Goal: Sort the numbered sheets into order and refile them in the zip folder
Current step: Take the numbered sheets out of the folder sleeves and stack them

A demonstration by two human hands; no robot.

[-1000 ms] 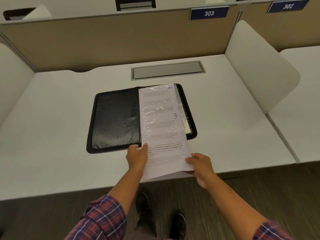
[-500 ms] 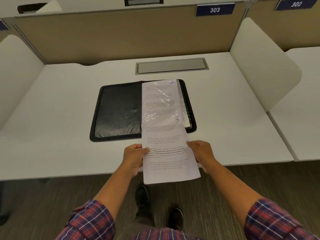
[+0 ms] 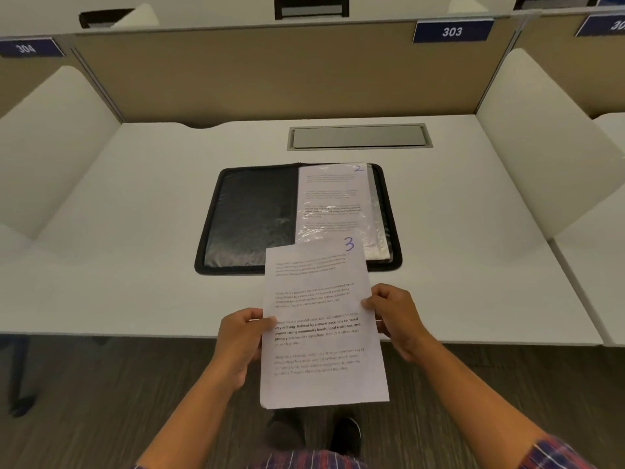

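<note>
While both hands are holding it by its long sides, the sheet marked 3 [image 3: 321,326] is hanging in the air over the near edge of the desk [image 3: 135,214], printed face toward the camera, with its handwritten blue number showing at the top right corner. The left hand [image 3: 241,340] is pinching the sheet's left margin, thumb on the printed face and the other fingers curling behind the paper. The right hand [image 3: 394,316] is pinching the right margin in the same way, slightly higher up. The sheet's top edge is overlapping, in view, the near right part of the zip folder [image 3: 250,218]; whether the two are touching cannot be told. The zip folder is lying open and flat at the middle of the desk, between the near edge and a grey hatch [image 3: 358,137] sitting flush by the far edge. Its left half is showing a dark glossy lining; its right half is carrying a sheet marked 2 [image 3: 333,198] under glinting clear plastic. Behind the far edge a tan partition [image 3: 253,72] is standing, bearing a blue label 303 [image 3: 452,31] and a blue label 304 [image 3: 27,48]. Below the near edge, dark shoes [image 3: 345,434] are standing on a striped floor [image 3: 101,401].
</note>
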